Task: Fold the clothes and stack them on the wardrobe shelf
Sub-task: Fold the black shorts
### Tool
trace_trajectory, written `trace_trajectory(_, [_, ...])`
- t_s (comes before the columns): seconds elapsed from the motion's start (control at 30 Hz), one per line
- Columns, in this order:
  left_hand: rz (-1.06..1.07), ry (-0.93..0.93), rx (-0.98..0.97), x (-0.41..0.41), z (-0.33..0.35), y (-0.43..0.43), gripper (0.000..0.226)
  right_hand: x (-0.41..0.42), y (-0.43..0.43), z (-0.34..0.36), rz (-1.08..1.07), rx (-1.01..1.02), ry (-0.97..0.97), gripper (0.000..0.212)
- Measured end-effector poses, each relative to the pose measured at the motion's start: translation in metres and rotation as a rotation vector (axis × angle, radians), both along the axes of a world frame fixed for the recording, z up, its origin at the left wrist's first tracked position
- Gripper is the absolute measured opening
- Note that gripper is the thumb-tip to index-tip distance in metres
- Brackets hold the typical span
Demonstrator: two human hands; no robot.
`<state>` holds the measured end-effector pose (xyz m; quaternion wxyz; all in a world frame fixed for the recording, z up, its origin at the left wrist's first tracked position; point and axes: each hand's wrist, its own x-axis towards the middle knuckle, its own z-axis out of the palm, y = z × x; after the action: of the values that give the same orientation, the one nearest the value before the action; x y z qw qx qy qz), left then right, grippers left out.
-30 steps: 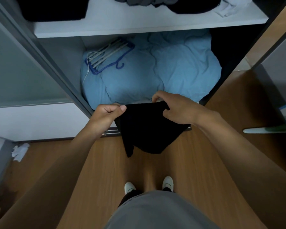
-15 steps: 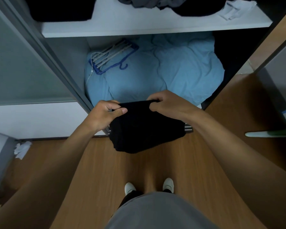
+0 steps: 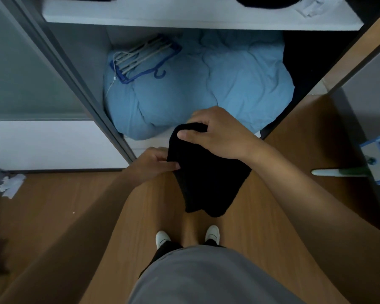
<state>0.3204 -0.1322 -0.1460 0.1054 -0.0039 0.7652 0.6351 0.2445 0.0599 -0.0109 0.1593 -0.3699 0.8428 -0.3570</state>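
Black garment (image 3: 208,178) held in the air above wooden floor (image 3: 75,216), in front of the open wardrobe, hanging down in a narrow bundle. Right hand (image 3: 219,134) clamped over its top end, thumb and fingers pinching the cloth. Left hand (image 3: 154,164) pinching the left edge, lower down. Behind: blue duvet (image 3: 217,88) on wardrobe bottom, hangers (image 3: 140,58) lying on it. White shelf (image 3: 184,20) above, dark clothes at its edge.
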Motion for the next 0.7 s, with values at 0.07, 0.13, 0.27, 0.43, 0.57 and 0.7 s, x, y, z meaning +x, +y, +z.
trace_trajectory(0.07, [-0.048,-0.092,-0.175,0.0,-0.015,0.006,0.013,0.004,0.0,0.0,0.053,0.014,0.009,0.037])
trace_trajectory(0.13, [-0.108,-0.174,-0.312,0.001,-0.034,0.009,0.023,0.006,0.002,-0.004,0.054,0.035,-0.016,0.033])
trace_trajectory(0.27, [-0.075,-0.294,-0.529,0.004,-0.058,-0.002,0.01,0.006,0.015,-0.013,0.028,0.053,-0.125,0.035])
trace_trajectory(0.43, [0.137,-0.116,-0.566,0.021,-0.051,-0.03,0.032,0.004,0.019,-0.023,0.067,0.132,-0.145,0.02])
trace_trajectory(0.57, [0.278,0.041,-0.57,0.026,-0.048,-0.049,0.029,0.005,0.019,-0.026,0.083,0.112,-0.178,0.014])
trace_trajectory(0.7, [0.151,0.014,-0.651,0.027,-0.054,-0.056,0.024,0.004,0.012,-0.025,0.037,0.021,-0.171,0.014])
